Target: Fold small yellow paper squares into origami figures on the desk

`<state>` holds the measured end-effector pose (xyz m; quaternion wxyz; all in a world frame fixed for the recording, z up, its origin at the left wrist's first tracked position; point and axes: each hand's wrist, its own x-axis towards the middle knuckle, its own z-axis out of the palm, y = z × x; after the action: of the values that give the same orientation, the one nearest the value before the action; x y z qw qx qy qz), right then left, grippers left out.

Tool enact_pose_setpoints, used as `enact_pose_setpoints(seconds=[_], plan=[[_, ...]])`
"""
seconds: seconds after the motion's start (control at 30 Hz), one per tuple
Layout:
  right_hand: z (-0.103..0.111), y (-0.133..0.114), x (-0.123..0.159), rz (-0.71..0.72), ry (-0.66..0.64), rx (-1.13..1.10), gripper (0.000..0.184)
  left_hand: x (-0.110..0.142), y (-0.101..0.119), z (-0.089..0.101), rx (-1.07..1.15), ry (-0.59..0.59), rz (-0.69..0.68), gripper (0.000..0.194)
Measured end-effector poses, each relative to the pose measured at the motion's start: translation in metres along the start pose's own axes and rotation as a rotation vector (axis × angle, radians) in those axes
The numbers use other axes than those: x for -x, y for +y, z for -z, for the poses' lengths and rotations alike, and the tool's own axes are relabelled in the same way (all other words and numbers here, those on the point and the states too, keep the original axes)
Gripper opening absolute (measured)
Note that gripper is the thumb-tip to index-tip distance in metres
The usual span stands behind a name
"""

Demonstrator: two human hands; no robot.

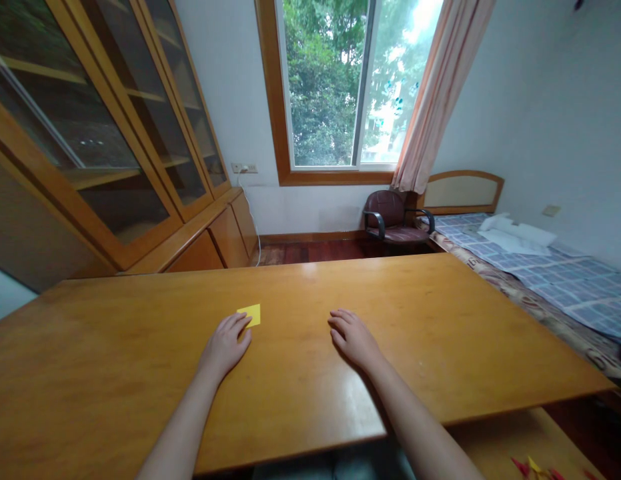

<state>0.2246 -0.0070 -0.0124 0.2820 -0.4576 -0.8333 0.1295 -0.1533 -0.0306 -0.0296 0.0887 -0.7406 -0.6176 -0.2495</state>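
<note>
A small square of yellow paper (253, 314) lies flat on the wooden table (300, 380), left of the middle. The fingertips of my left hand (229, 345) rest on its left part and hide that corner; the fingers are stretched out and the thumb is apart. To the right, my right hand (356, 340) lies palm down on the bare tabletop with its fingers extended and nothing in it. A wide stretch of table separates it from the paper.
Folded red and yellow paper pieces (535, 469) lie on a lower surface at the bottom right. Beyond the table are a glass-door cabinet (140, 133), a maroon armchair (396, 223) and a bed (555, 273) with white sheets on it.
</note>
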Motion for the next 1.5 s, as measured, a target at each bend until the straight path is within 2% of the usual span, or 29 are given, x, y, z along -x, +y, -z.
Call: enact_pose_setpoints(seconds=[0.37,1.0,1.5], plan=[[0.0001,-0.0020,-0.0035,-0.010,0.013,0.003,0.027,0.0029,-0.0003,-0.0015,0.007,0.022,0.013,0.033],[-0.0014,0.0003,-0.0036,0.012,0.026,0.011,0.026,0.0053,0.0073,0.0068,0.019,-0.030,0.034,0.036],[0.0015,-0.0039,-0.0051,-0.008,0.022,0.029,0.027,0.0041,0.0073,0.0066,0.047,0.023,0.049,0.031]])
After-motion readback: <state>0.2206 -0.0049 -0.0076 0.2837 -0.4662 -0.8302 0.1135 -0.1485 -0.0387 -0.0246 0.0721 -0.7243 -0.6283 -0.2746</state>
